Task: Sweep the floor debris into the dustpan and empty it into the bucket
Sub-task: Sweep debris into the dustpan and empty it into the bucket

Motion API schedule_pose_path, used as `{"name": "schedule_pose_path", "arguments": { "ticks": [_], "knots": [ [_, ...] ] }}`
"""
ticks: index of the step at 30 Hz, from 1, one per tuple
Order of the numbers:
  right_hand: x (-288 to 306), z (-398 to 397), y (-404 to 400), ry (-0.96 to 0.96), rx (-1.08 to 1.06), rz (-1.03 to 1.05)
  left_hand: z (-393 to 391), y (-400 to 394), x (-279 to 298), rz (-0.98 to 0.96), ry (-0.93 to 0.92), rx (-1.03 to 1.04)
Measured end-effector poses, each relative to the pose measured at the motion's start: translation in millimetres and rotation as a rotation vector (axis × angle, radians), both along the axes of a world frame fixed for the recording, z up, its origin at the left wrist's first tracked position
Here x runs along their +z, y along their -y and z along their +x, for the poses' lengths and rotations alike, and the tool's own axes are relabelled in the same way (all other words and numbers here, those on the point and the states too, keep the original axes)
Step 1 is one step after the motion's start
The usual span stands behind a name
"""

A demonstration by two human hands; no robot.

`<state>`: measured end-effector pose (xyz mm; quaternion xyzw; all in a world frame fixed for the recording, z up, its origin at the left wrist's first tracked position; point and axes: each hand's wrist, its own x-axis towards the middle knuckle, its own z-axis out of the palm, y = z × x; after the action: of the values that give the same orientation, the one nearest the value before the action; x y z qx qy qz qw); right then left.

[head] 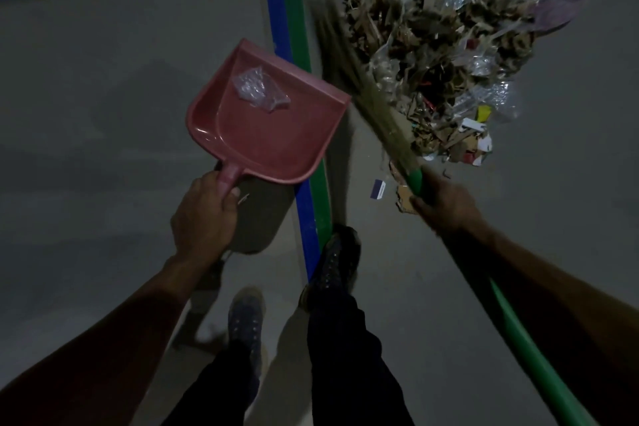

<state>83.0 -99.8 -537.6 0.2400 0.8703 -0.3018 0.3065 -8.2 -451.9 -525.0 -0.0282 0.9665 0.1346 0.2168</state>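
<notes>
While no writing is legible, the pink dustpan (273, 135) is gripped by the left hand (204, 214); the broom (415, 180) is clasped by the right hand (446, 204).

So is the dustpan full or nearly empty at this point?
Nearly empty: the dustpan, held by the left hand, carries only one crumpled clear plastic wrapper; the debris pile lies on the floor.

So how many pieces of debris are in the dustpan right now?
1: a crumpled clear plastic wrapper lies in the pink dustpan, toward its front lip. The debris pile remains on the floor.
</notes>
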Motion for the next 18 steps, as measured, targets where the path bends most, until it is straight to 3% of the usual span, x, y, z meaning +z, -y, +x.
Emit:
{"name": "schedule_pose_path", "arguments": {
  "ticks": [8, 12, 18],
  "knots": [
    [4.7, 118.1, 6.4, 0.396, 0.133, -0.005, -5.6, -31.2, 17.7, 0.01, 0.008, 0.0],
    [-12.5, 83.3, -46.6, 0.274, 0.037, 0.087, -13.8, -40.9, 12.2, -0.031, 0.002, -0.007],
    [-1.3, -6.2, -81.8, 0.019, 0.124, 0.165, -33.6, -42.8, 15.1, -0.09, 0.021, 0.008]
  ]
}}
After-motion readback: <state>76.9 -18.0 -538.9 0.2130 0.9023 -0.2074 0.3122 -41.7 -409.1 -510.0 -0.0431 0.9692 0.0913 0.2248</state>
